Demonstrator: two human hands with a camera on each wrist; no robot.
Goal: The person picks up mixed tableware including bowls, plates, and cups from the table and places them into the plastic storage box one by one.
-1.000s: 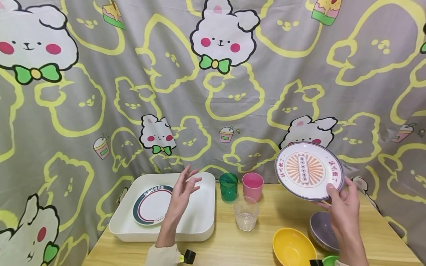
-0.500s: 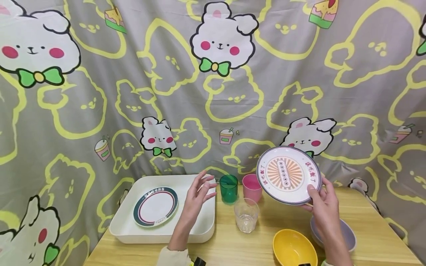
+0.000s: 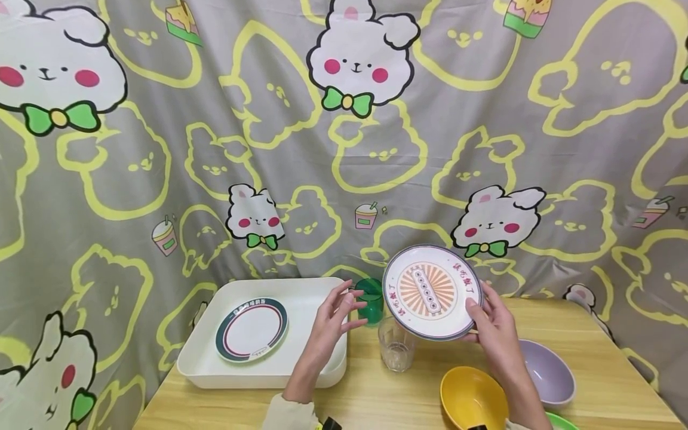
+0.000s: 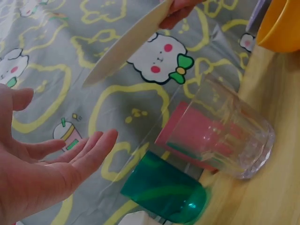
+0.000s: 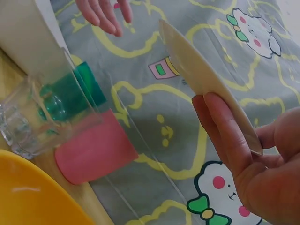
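A white plate (image 3: 432, 292) with an orange sunburst and red lettering is held up, tilted, by my right hand (image 3: 495, 325). The thumb lies on its face and the fingers go behind its right edge. My left hand (image 3: 333, 316) hovers above the right side of the white tray, fingers spread, holding nothing. In the left wrist view, that hand (image 4: 51, 164) is apart from the plate (image 4: 126, 44). Inside the tray (image 3: 317, 379) lies another plate (image 3: 252, 329) with a dark green rim. The right wrist view shows the fingers under the held plate (image 5: 201, 65).
A clear glass (image 3: 396, 352) and a green cup (image 3: 369, 307) stand mid-table. The pink cup (image 5: 96, 147) is hidden behind the plate in the head view. At the right are a yellow bowl (image 3: 473, 397), a purple bowl (image 3: 548, 373) and a green rim (image 3: 560, 421). A patterned curtain (image 3: 322, 155) hangs behind.
The right hand has carried the plate leftward and slightly down, from the right side to in front of the pink cup. The left hand has moved right, toward the tray's right edge.
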